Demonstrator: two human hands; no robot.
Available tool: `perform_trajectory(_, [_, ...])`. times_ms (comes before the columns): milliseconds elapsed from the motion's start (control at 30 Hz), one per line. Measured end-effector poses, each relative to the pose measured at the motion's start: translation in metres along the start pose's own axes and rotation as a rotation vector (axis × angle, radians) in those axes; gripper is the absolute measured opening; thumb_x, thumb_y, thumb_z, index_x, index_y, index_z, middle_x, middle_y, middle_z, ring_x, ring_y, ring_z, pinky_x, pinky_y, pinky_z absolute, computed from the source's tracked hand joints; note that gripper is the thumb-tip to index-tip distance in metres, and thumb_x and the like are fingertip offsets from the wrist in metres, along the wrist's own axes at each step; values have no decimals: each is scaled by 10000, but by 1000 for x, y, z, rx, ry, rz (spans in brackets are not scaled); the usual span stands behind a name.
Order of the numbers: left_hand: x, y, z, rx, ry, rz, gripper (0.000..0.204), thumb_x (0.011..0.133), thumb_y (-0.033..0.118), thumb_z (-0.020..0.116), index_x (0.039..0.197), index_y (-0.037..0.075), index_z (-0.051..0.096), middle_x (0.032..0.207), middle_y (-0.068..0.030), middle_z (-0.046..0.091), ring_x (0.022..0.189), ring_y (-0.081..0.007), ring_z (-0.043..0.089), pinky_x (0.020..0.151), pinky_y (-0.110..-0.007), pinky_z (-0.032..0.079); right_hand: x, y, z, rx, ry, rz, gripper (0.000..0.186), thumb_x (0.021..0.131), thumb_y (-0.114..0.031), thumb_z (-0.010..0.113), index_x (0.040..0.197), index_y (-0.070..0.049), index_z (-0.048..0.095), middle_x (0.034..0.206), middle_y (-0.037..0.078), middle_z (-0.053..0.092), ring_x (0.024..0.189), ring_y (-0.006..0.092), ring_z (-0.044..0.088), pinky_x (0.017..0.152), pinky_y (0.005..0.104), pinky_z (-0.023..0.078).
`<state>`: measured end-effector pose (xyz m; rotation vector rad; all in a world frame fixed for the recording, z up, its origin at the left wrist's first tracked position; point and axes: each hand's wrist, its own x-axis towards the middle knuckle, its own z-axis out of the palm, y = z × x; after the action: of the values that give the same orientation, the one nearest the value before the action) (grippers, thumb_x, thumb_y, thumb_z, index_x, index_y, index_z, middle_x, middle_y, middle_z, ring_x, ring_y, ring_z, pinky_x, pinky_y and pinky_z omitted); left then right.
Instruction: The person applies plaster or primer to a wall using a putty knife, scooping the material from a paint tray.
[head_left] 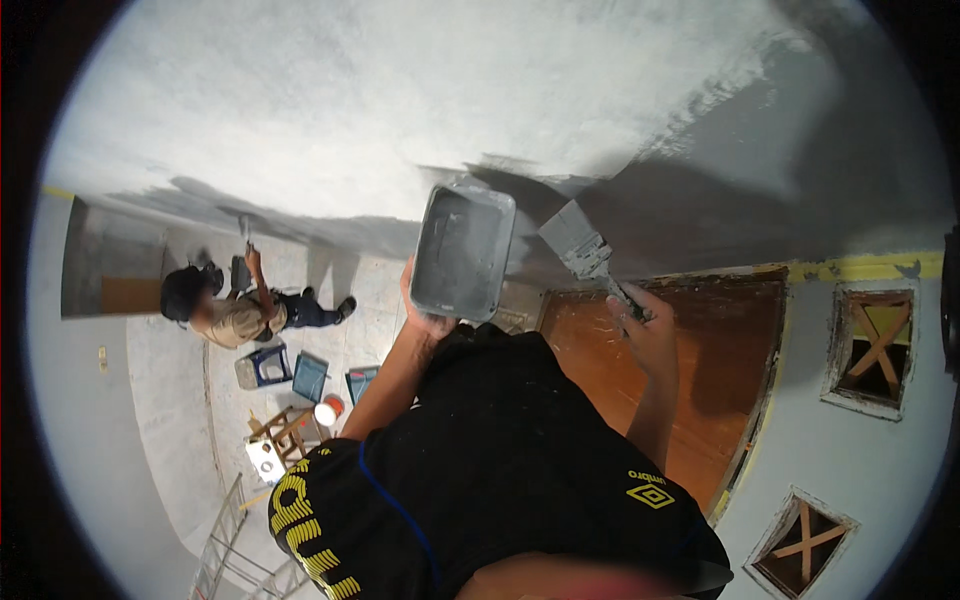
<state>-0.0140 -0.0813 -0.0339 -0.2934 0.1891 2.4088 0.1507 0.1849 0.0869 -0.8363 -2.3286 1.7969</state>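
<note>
My left hand [436, 324] grips a grey rectangular tray [462, 250] from below and along its left side, in front of the wall. Grey paste coats the tray's inside. To the right of it, my right hand [652, 322] is closed round the dark handle of a wide putty knife [575, 240], smeared with grey. Its blade points up and left, toward the wall, apart from the tray. Whether the blade touches the wall I cannot tell. The wall [330, 90] carries pale grey coating, with a darker grey patch [740, 130] at the right.
An orange-brown door panel [650, 360] lies below my right hand. Two crossed-wood openings [873, 345] sit in the right wall. At the left, another person [240, 315] holds a flat tool to the wall. Near them are a stool [265, 367], blue trays [311, 377] and a bucket [328, 410].
</note>
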Motion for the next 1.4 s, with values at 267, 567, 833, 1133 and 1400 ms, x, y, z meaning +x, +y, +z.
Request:
perform_trajectory(267, [5,-6,4,4,-154,-67,594,962,442,510,1445,96,489,1459,-116,520,1322,-351,515,1096,-547,434,-8,-85,-34,-736,137,-534,300,894,-162,703,1155,-14,702,818,153,663,673,260,630,639,381,488])
perform_trajectory(567, [8,-13,25,160,-205,-57,539,994,423,450,1385,61,533,1357,-140,588,1212,-336,596,1017,-499,505,27,-143,-43,-1672,158,-838,301,940,-151,564,1217,-99,673,826,61,667,682,253,692,589,384,524])
perform_trajectory(833, [7,-4,18,162,-142,-7,558,983,453,433,1349,50,556,1314,-154,611,1182,-339,611,999,-510,511,-16,-280,-46,-2068,248,-881,285,858,-109,639,1138,-76,683,823,25,678,670,170,692,549,329,522])
perform_trajectory(1133, [4,1,26,95,-160,-24,517,995,409,434,1332,40,565,1290,-143,624,1160,-319,625,978,-483,528,-97,-350,-68,-2094,867,-915,496,894,-35,601,1375,-153,576,901,39,612,612,169,608,574,306,526])
perform_trajectory(1400, [-7,6,41,139,-88,-28,485,1005,376,438,1292,10,577,1216,-152,656,1101,-306,653,936,-457,552,-56,-283,-6,-2374,706,-851,498,830,-46,640,1327,-49,610,737,5,546,492,56,519,388,234,428])
